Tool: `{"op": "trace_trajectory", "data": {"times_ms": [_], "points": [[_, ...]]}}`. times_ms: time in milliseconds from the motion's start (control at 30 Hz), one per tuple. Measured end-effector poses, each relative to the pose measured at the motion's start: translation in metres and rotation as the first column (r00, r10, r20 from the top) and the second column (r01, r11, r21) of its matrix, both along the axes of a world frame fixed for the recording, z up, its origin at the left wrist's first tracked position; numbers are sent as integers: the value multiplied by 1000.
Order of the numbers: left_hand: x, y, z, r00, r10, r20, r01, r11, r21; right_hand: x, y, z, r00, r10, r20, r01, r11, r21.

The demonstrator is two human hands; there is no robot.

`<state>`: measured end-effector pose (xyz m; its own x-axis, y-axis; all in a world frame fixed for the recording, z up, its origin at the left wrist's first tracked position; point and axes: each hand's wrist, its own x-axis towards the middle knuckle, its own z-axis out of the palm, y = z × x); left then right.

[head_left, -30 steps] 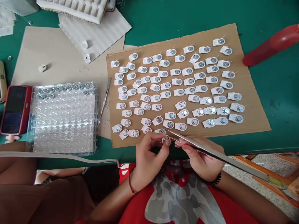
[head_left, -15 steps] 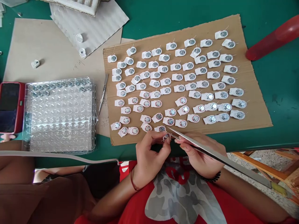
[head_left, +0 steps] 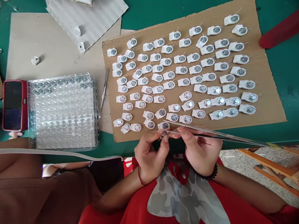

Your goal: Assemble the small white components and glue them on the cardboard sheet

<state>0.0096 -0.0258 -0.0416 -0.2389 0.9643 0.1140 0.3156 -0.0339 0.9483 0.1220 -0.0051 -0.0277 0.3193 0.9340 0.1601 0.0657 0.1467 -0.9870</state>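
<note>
My left hand point(head_left: 151, 152) pinches a small round metal part point(head_left: 164, 134) between thumb and forefinger, just off the near edge of the cardboard sheet point(head_left: 268, 116). Thin wire sticks out of that part. My right hand point(head_left: 203, 149) is closed around long metal tweezers point(head_left: 224, 134) with a yellowish far end. One tweezer tip reaches the round part; the other stands apart above it. Right behind my fingers lies a white tab with a round metal disc point(head_left: 165, 125). Many similar white tabs with discs and thin wires lie in loose rows across the cardboard.
Clear plastic trays point(head_left: 65, 115), stacked, hold several metal discs in their top rows. A phone in a red case point(head_left: 15, 105) lies left of them. A craft knife point(head_left: 104, 90) rests beside the cardboard. A red cylinder point(head_left: 280, 32) is at the right. Another person's arm point(head_left: 16, 161) is at lower left.
The view has shifted slightly, so the cardboard appears higher and larger. My right hand has turned the tweezers flatter, with one tip now at the round part in my left hand.
</note>
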Motion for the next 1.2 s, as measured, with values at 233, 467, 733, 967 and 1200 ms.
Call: {"op": "trace_trajectory", "data": {"times_ms": [233,467,733,967,1200], "points": [[0,4,0,995,11,100,-18,997,70,-8,0,-3,989,35,-147,-35,999,4],[-1,11,5,982,-35,187,17,995,96,1,1,-13,929,189,-318,-186,982,38],[0,15,8,973,-44,226,27,997,77,6,-7,-12,896,188,-401,-167,982,87],[-3,13,5,985,-28,168,19,998,57,3,-6,-15,973,167,-161,-142,978,156],[-4,12,5,992,-19,126,14,999,44,2,-6,-15,985,138,-105,-123,984,132]]}}
